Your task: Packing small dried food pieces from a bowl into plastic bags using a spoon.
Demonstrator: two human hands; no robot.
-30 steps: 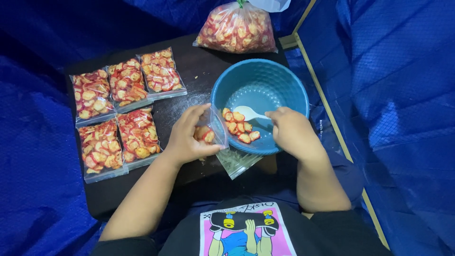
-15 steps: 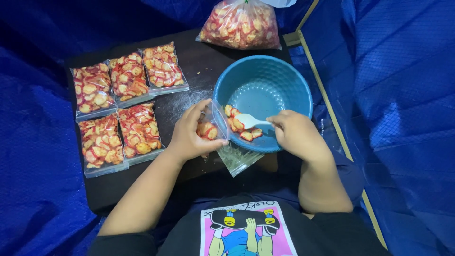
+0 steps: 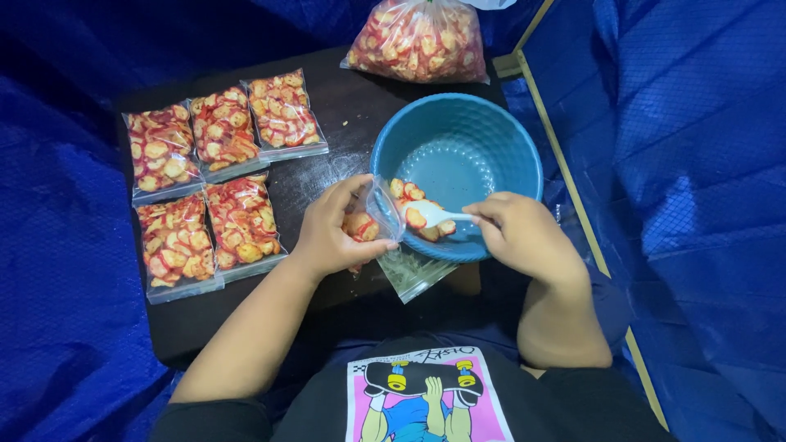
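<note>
Five filled bags (image 3: 214,176) are lying on the desk (image 3: 344,106); the left hand (image 3: 332,229) is gripping a half-filled bag (image 3: 372,217), the right hand (image 3: 524,233) a spoon (image 3: 434,214) over the bowl (image 3: 458,155), where few chips (image 3: 413,205) are remaining.

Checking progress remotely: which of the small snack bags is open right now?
The small bag in the left hand, held at the blue bowl's rim. The five filled bags lie flat, away from both hands.
</note>
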